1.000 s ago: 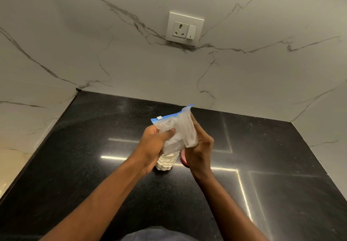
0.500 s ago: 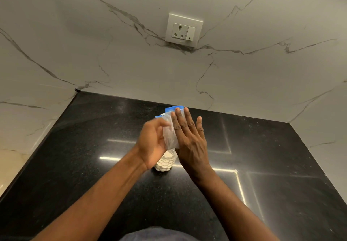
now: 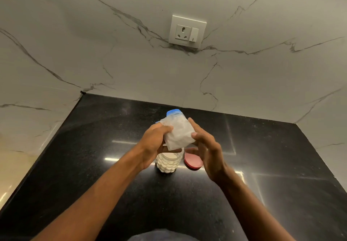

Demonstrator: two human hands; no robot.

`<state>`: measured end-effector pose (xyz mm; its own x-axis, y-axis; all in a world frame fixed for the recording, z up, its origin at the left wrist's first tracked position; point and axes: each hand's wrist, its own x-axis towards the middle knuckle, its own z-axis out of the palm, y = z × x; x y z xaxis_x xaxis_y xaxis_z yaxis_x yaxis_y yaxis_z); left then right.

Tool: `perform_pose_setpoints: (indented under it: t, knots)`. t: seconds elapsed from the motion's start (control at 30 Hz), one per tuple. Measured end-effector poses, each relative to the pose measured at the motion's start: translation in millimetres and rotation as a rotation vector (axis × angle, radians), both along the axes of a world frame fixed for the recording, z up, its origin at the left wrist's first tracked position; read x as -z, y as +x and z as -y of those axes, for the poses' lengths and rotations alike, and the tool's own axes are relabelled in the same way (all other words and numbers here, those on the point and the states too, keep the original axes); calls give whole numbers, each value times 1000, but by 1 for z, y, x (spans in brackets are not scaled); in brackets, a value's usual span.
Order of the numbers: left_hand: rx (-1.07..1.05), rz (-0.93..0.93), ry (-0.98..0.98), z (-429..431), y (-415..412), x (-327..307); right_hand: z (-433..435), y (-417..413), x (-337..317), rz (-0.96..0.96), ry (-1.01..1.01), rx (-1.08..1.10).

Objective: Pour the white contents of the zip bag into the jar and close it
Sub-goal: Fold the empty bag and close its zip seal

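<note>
Black polished counter [image 3: 93, 165], speckled, with pale streaks of reflected light, spreading beneath and on every side of the fingers. Behind it, beyond the fingertips, a white marble wall [image 3: 112, 34] with thin grey veins; further marble panels flank the counter left and right. A white socket [image 3: 187, 31] with one switch is mounted on the wall, well above the fingers.

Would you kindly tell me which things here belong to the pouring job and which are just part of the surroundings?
Part of the job:
zip bag, held in the left hand
right hand
jar
red lid

Just surroundings:
wall socket
black counter
</note>
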<state>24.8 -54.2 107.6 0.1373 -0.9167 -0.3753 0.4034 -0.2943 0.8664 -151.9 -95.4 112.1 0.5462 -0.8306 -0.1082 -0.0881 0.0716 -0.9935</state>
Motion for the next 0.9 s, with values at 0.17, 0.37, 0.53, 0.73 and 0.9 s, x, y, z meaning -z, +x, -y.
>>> perform_pose_setpoints:
  t: [0.17,0.37,0.53,0.73,0.9]
  knots:
    - [98,166,2,-1,11,-5,9,-5,-12,-39,90,29]
    - [331,236,-42,-3,14,-10,8,-4,-8,-120,55,84]
    - [324,60,-14,-6,25,-9,12,-11,-6,9,157,120]
    - [272,-234,26,-9,27,-12,11,-7,1,183,247,164]
    - [202,-346,16,-10,28,-9,12,-6,4,153,-18,130]
